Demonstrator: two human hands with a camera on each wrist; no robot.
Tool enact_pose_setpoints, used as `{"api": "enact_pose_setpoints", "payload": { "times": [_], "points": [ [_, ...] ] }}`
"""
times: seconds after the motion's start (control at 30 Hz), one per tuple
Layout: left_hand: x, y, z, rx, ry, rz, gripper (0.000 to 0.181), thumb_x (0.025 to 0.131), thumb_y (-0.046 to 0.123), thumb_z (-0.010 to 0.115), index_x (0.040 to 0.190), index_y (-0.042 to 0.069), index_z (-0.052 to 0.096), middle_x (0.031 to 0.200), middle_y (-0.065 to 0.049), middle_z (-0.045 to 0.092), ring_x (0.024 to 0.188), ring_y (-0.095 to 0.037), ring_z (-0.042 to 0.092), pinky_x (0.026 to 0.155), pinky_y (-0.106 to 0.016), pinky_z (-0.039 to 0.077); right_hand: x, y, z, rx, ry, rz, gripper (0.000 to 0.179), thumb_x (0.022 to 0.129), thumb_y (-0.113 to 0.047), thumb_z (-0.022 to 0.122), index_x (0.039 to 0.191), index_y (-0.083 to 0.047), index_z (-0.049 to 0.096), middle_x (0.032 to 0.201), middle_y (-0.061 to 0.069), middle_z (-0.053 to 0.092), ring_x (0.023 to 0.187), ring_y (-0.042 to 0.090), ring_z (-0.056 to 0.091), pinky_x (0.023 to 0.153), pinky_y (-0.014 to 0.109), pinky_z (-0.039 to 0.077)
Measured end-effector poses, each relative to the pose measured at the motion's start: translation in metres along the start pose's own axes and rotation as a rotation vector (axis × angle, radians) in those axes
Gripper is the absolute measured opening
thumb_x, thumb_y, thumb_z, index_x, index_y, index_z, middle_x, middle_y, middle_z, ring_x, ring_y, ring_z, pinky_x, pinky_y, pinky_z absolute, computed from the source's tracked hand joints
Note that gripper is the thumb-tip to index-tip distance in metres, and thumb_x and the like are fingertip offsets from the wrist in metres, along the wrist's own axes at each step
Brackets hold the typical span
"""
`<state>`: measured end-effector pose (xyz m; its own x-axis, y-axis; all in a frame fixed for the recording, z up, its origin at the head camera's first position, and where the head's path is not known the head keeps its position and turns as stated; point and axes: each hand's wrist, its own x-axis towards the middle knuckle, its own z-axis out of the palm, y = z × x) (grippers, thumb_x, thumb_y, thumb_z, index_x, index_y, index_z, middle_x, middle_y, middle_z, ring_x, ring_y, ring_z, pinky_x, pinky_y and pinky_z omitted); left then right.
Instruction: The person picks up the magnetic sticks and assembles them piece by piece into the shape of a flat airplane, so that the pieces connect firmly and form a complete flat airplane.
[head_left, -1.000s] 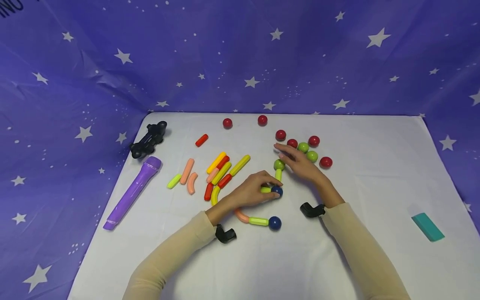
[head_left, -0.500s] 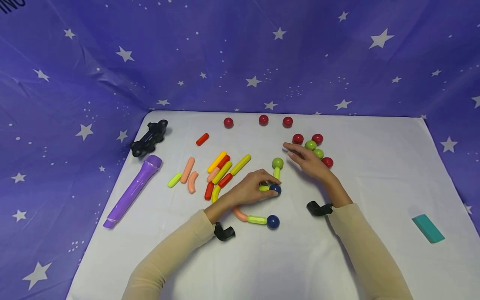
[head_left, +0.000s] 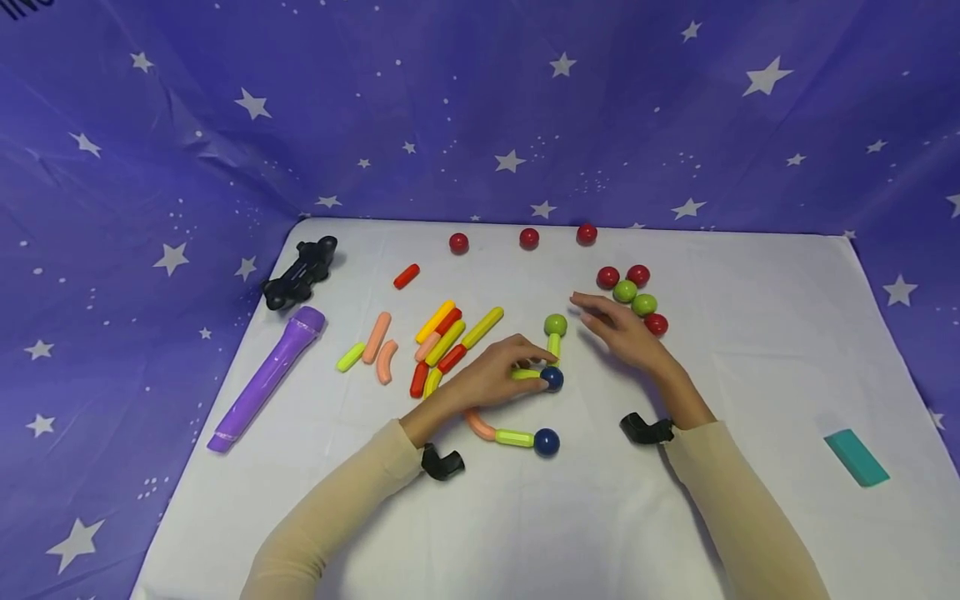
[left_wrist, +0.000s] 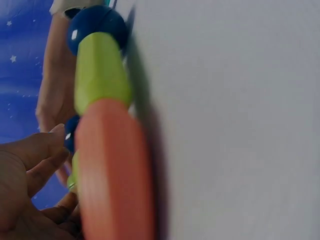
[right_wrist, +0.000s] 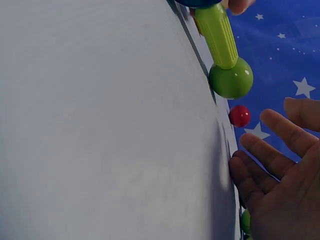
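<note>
Nearest on the table (head_left: 480,542), a glossy blue ball (head_left: 547,442) caps a lime rod (head_left: 514,437). Beyond, the left hand (head_left: 498,375) pinches a second blue ball (head_left: 552,379), from which another lime rod (head_left: 553,344) runs to a green ball (head_left: 556,325); rightward, the right hand (head_left: 628,336) has its fingers loosely extended, holding nothing.

A purple tube (head_left: 264,383) lay along the left side of the white table (head_left: 757,350), its wider end near a black object (head_left: 302,273) (knobbly in outline) by the far left corner. A teal block (head_left: 857,457) lay near the right edge, well apart from both. Behind hung a star-printed purple cloth (head_left: 420,108), creased toward the left.
</note>
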<state>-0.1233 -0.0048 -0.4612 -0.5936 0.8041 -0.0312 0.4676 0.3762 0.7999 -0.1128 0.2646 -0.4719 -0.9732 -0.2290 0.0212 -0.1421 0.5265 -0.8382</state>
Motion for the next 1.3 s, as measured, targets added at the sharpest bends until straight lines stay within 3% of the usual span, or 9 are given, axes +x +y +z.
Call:
{"api": "enact_pose_setpoints", "payload": {
  "times": [0.13, 0.27, 0.37, 0.53, 0.7, 0.93, 1.07, 1.17, 1.3],
  "points": [
    [-0.015, -0.003, -0.022, -0.013, 0.087, 0.0, 0.036, 0.092, 0.023, 0.069, 0.126, 0.012, 0.065, 0.117, -0.01, 0.062, 0.105, -0.025, 0.059, 0.091, -0.038, 0.05, -0.016, -0.013, -0.003, 0.004, -0.001, 0.022, 0.037, 0.1, -0.008, 0.052, 0.136, 0.001, 0.053, 0.146, 0.021, 0.048, 0.138, 0.038, 0.041, 0.112, 0.051, 0.032],
    [-0.036, -0.014, -0.061, 0.029, 0.225, -0.02, 0.031, 0.092, 0.019, 0.069, 0.121, 0.008, 0.067, 0.11, -0.011, 0.066, 0.093, -0.024, 0.061, 0.081, -0.038, 0.053, -0.03, -0.002, -0.007, -0.032, 0.006, 0.014, 0.036, 0.1, -0.009, 0.054, 0.135, -0.004, 0.056, 0.144, 0.016, 0.052, 0.137, 0.033, 0.044, 0.112, 0.023, 0.034],
    [-0.054, -0.025, -0.088, 0.145, 0.277, -0.12, 0.029, 0.091, 0.017, 0.07, 0.118, 0.008, 0.068, 0.102, -0.008, 0.067, 0.084, -0.019, 0.059, 0.074, -0.034, 0.052, -0.042, 0.01, -0.012, -0.057, 0.014, 0.002, 0.035, 0.099, -0.01, 0.055, 0.134, -0.007, 0.057, 0.141, 0.013, 0.055, 0.135, 0.031, 0.047, 0.103, 0.005, 0.028],
    [-0.088, -0.046, -0.115, 0.387, 0.183, -0.374, 0.029, 0.089, 0.018, 0.072, 0.114, 0.006, 0.067, 0.09, -0.005, 0.062, 0.079, -0.021, 0.056, 0.076, -0.037, 0.05, -0.062, 0.014, -0.023, -0.093, 0.009, 0.01, 0.034, 0.1, -0.015, 0.056, 0.133, -0.009, 0.059, 0.138, 0.009, 0.058, 0.132, 0.02, 0.049, 0.101, 0.003, 0.026],
    [-0.108, -0.055, -0.12, 0.398, 0.109, -0.442, 0.03, 0.085, 0.019, 0.077, 0.108, 0.005, 0.064, 0.076, -0.004, 0.057, 0.072, -0.018, 0.052, 0.072, -0.035, 0.044, -0.075, 0.016, -0.032, -0.12, 0.027, -0.036, 0.033, 0.098, -0.011, 0.058, 0.131, -0.008, 0.06, 0.134, 0.01, 0.061, 0.126, 0.0, 0.048, 0.102, 0.003, 0.026],
    [-0.102, -0.052, -0.116, 0.4, 0.113, -0.482, 0.031, 0.084, 0.014, 0.076, 0.111, 0.002, 0.064, 0.08, -0.007, 0.056, 0.072, -0.02, 0.051, 0.07, -0.036, 0.044, -0.085, 0.025, -0.039, -0.154, 0.02, -0.015, 0.033, 0.098, -0.013, 0.058, 0.131, -0.01, 0.06, 0.136, 0.012, 0.058, 0.132, 0.018, 0.046, 0.104, 0.005, 0.023],
    [-0.094, -0.045, -0.118, 0.405, 0.093, -0.534, 0.027, 0.091, 0.018, 0.068, 0.111, 0.0, 0.064, 0.071, -0.004, 0.061, 0.067, -0.02, 0.053, 0.07, -0.037, 0.046, -0.087, 0.028, -0.04, -0.162, -0.021, 0.001, 0.033, 0.098, -0.013, 0.058, 0.13, -0.009, 0.06, 0.142, 0.014, 0.053, 0.137, 0.037, 0.039, 0.118, 0.037, 0.026],
    [-0.087, -0.04, -0.127, 0.401, 0.143, -0.564, 0.033, 0.092, 0.021, 0.067, 0.116, 0.0, 0.062, 0.069, -0.005, 0.065, 0.066, -0.021, 0.056, 0.069, -0.037, 0.047, -0.086, 0.03, -0.04, -0.151, -0.047, 0.011, 0.032, 0.098, -0.014, 0.058, 0.129, -0.008, 0.061, 0.145, 0.015, 0.049, 0.14, 0.042, 0.034, 0.111, 0.063, 0.024],
    [-0.067, -0.031, -0.141, 0.344, 0.261, -0.496, 0.041, 0.09, 0.017, 0.068, 0.124, -0.001, 0.057, 0.092, -0.013, 0.066, 0.071, -0.024, 0.064, 0.069, -0.038, 0.053, -0.086, 0.031, -0.04, -0.146, -0.059, 0.011, 0.03, 0.099, -0.014, 0.058, 0.128, -0.007, 0.062, 0.146, 0.015, 0.049, 0.141, 0.044, 0.032, 0.109, 0.067, 0.022]
  ]
}}
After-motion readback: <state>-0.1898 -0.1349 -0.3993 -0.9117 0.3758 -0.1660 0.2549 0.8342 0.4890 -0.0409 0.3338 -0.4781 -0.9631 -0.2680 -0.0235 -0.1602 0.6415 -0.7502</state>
